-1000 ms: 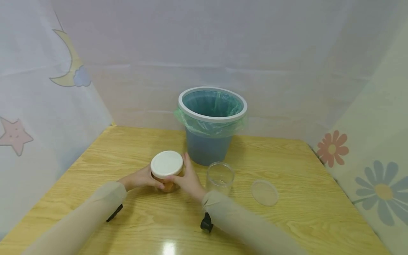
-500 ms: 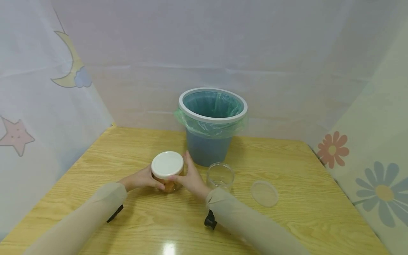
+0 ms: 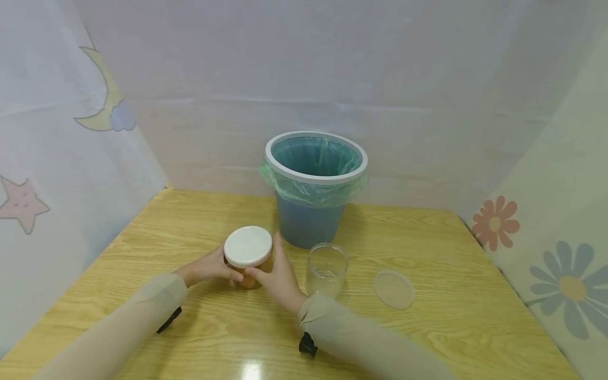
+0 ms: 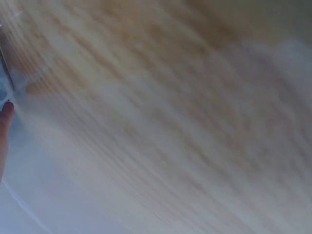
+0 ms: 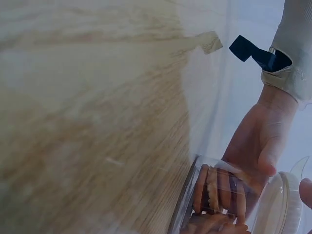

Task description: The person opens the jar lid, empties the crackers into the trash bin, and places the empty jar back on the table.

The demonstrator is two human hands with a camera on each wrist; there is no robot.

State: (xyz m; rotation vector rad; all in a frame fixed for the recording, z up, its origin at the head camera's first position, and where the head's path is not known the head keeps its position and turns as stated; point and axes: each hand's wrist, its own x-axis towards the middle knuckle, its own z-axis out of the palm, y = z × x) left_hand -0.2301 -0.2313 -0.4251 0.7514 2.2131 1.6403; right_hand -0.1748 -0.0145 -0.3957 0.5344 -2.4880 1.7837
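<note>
A clear jar with a white lid on top stands at the left of the table's middle. Through its wall in the right wrist view, brown round-edged biscuits show. My left hand grips the jar's left side, thumb at the front. My right hand holds it from the right, thumb at the front just below the lid and fingers along the far right side. The far fingers of both hands are partly hidden. The left wrist view is blurred, with only a fingertip at its left edge.
A clear open jar stands beside my right wrist. Farther right, a translucent disc-shaped lid lies on the wooden table. Behind the jars is a blue bin with a green liner bag. Printed cloth walls surround the table.
My right hand has shifted slightly; its thumb sits a little lower and farther left against the jar. The left hand and the jar stay in nearly the same place.
</note>
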